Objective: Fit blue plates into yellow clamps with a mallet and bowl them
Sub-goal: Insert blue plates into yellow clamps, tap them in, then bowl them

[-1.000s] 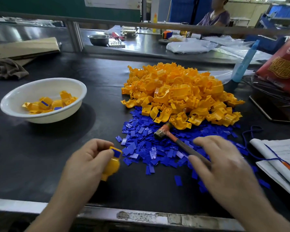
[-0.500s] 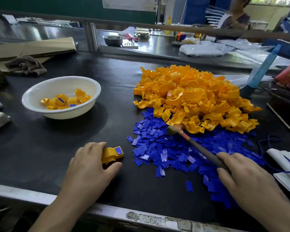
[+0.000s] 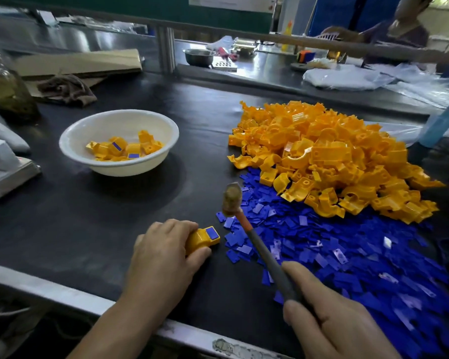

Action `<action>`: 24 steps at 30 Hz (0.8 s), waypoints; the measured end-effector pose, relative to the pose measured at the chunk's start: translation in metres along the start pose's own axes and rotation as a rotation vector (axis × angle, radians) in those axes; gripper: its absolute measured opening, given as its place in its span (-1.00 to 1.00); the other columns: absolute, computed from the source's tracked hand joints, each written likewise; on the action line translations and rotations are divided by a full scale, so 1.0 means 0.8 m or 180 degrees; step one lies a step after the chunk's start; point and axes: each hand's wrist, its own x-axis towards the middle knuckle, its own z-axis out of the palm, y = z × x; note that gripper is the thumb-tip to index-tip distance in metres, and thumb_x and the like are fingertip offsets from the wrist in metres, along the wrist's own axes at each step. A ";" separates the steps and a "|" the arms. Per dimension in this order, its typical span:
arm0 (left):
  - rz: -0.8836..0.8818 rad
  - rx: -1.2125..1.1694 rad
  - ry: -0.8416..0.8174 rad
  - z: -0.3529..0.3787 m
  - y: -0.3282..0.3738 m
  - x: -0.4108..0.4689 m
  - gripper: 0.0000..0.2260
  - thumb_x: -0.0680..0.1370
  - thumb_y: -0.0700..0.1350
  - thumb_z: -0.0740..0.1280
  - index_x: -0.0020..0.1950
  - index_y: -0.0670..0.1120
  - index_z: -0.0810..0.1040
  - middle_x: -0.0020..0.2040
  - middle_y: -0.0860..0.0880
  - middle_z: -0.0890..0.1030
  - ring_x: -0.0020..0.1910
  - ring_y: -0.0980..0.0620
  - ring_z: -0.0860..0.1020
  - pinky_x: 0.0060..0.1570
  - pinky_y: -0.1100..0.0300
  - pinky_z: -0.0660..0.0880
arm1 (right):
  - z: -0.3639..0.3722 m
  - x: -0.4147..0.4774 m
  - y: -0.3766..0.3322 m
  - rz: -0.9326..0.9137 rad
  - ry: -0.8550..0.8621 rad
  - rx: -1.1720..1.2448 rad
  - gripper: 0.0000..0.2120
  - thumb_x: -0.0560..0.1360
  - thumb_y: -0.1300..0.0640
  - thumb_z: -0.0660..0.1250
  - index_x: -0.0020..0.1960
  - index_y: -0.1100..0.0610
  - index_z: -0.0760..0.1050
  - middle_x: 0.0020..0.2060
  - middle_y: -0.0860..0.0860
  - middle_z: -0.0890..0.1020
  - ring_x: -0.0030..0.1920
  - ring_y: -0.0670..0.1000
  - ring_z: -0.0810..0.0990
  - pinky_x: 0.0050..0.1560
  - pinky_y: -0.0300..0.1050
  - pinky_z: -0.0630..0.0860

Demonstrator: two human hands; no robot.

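Raised mallet point(image 3: 254, 239) off loose plates point(image 3: 347, 255), head now beyond left fingers point(image 3: 176, 226). Left fingers gripping yellow clamp point(image 3: 198, 240) on surface point(image 3: 88, 229), blue plate point(image 3: 211, 232) showing past them; right fingers point(image 3: 298, 273) wrapped round handle. Seating step: next needs short square tap on plate.

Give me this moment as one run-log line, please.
left hand: holds clamp on table, blue plate on top | right hand: grips mallet, head clear of clamp | bowl: some finished clamps

Soft daylight from beyond the white bowl point(image 3: 130, 169) throws a broad, diffuse shadow on its near side. Glare streaks the steel bench point(image 3: 275, 73) behind the bowl. Everything farther back smears with blur, and the frame edges bow.
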 end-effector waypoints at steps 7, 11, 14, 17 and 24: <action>0.0025 -0.0006 0.0029 0.004 -0.004 0.001 -0.64 0.44 0.22 0.35 0.19 0.13 0.53 0.10 0.18 0.56 0.11 0.06 0.45 0.08 0.10 0.35 | -0.009 0.009 -0.002 0.0106 -0.0167 0.0121 -0.60 0.49 -0.31 0.08 0.30 -0.44 0.10 -0.05 -0.40 0.52 -0.03 -0.38 0.49 -0.12 -0.56 0.34; 0.0033 -0.0008 0.0056 0.006 -0.005 0.001 -0.64 0.43 0.21 0.36 0.18 0.12 0.54 0.09 0.16 0.58 0.09 0.03 0.46 0.05 0.08 0.35 | -0.010 -0.001 -0.003 0.0028 0.0029 0.0467 -0.46 0.21 -0.47 -0.02 0.20 -0.60 0.14 -0.06 -0.42 0.57 -0.14 -0.35 0.55 -0.18 -0.51 0.37; 0.0038 0.0010 0.0048 0.006 -0.006 0.000 -0.64 0.43 0.22 0.36 0.17 0.12 0.54 0.07 0.17 0.57 0.07 0.04 0.46 0.03 0.08 0.36 | 0.002 0.001 -0.011 0.0043 -0.0242 -0.0211 -0.53 0.52 -0.30 0.00 0.32 -0.53 -0.16 0.17 -0.36 0.50 0.19 -0.34 0.44 0.07 -0.60 0.27; 0.0070 -0.0008 0.0060 0.006 -0.006 0.001 -0.65 0.43 0.22 0.35 0.16 0.13 0.53 0.06 0.17 0.57 0.06 0.05 0.46 0.03 0.08 0.36 | -0.008 0.009 -0.016 0.0068 -0.0594 -0.0423 -0.53 0.57 -0.24 0.02 0.39 -0.44 -0.13 0.27 -0.31 0.44 0.27 -0.30 0.40 0.17 -0.54 0.27; 0.0089 0.0044 0.0066 0.007 -0.006 -0.001 -0.65 0.44 0.20 0.36 0.16 0.10 0.55 0.08 0.15 0.58 0.08 0.02 0.48 0.04 0.06 0.38 | -0.007 0.006 -0.016 -0.0131 -0.0147 -0.0055 -0.56 0.37 -0.39 -0.13 0.24 -0.58 -0.07 -0.01 -0.36 0.54 0.06 -0.35 0.48 0.02 -0.55 0.34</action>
